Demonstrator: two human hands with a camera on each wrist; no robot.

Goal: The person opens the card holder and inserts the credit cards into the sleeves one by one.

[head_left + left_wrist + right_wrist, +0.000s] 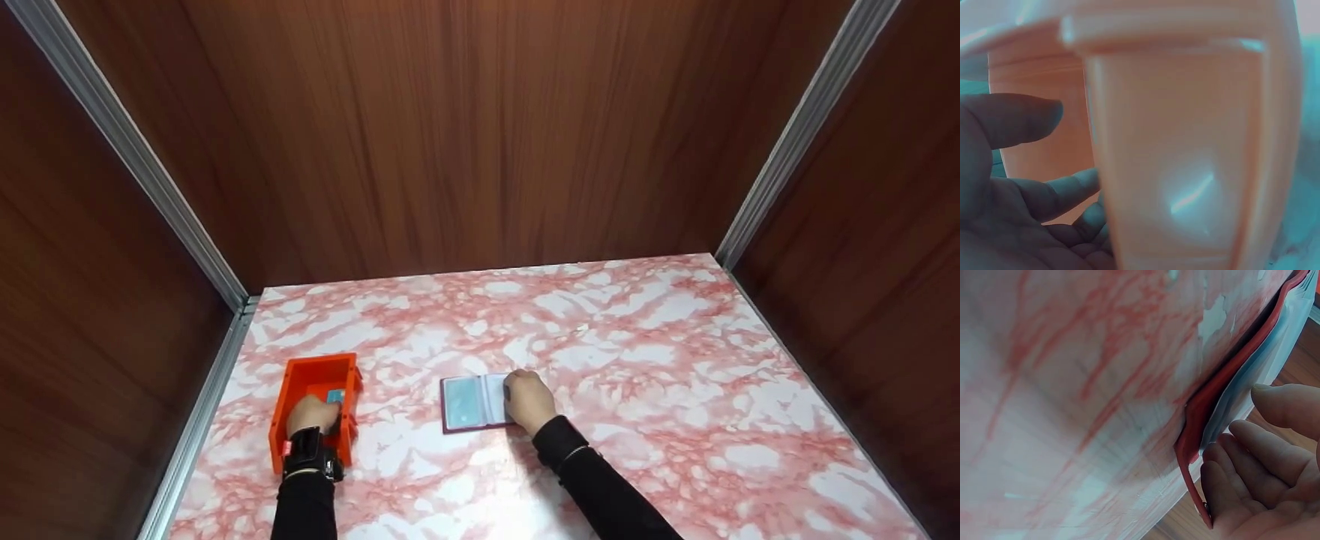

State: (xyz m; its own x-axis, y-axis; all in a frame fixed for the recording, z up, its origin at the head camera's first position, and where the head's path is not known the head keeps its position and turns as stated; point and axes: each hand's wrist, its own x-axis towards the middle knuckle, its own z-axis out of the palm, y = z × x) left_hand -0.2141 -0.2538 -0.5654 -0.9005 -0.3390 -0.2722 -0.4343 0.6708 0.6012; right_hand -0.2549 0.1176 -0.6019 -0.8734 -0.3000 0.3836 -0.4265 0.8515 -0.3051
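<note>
In the head view an orange plastic bin point(318, 367) stands at the left of the table. My left hand point(312, 414) reaches down into it, beside a small blue card point(335, 396). The left wrist view shows the thumb point(1027, 118) apart from the bent fingers, whose tips go behind the bin's near wall point(1179, 146). Near the middle lies an open card holder point(463, 403) with a dark red cover and clear sleeves. My right hand point(529, 401) rests at its right side. In the right wrist view the loosely bent fingers point(1264, 450) touch the holder's edge, with the thumb over the sleeves.
The table point(637, 337) has a red and white marbled top. Brown wood-grain panels point(480, 135) enclose it at the back and both sides, with grey metal rails point(802, 142) at the corners.
</note>
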